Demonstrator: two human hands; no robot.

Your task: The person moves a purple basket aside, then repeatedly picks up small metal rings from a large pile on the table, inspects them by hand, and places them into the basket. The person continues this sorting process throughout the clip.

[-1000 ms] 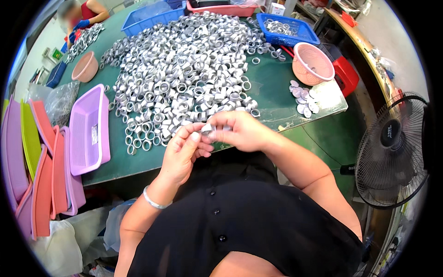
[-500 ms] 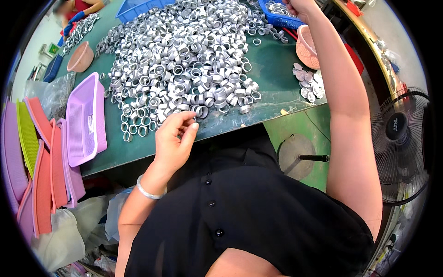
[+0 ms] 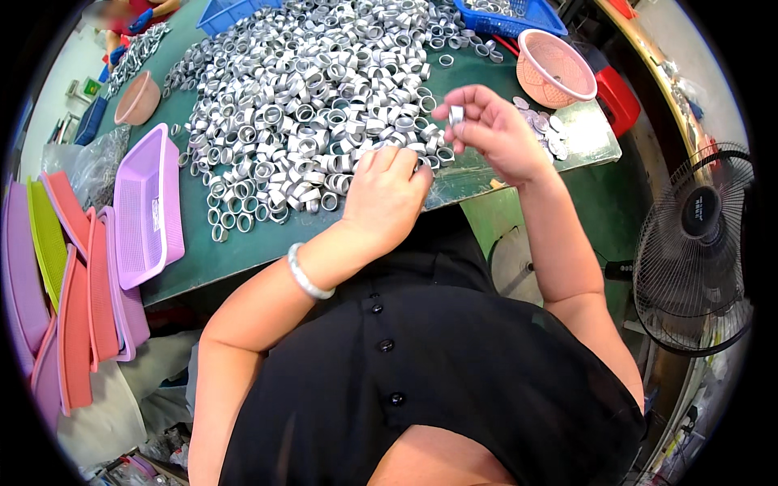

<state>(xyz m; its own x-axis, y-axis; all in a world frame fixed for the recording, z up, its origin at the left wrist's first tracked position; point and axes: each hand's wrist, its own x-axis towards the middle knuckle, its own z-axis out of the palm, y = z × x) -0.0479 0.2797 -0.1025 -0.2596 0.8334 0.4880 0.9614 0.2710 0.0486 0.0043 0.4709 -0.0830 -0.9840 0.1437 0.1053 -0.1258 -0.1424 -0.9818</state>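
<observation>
Near table edge (image 3: 519,174), right hand (image 3: 498,134) pinching ring (image 3: 455,115).

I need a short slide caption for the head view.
Right hand holds a metal ring; left hand rests on the ring pile.

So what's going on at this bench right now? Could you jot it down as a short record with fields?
Surface: green table
Main stock: big heap of silver metal rings
Left hand: palm down at the heap's near edge, touching rings
Right hand: raised above the table, pinching a small metal piece in its fingertips
Left of heap: purple tray
Far right: pink round basket, blue basket
Beside table: floor fan
</observation>
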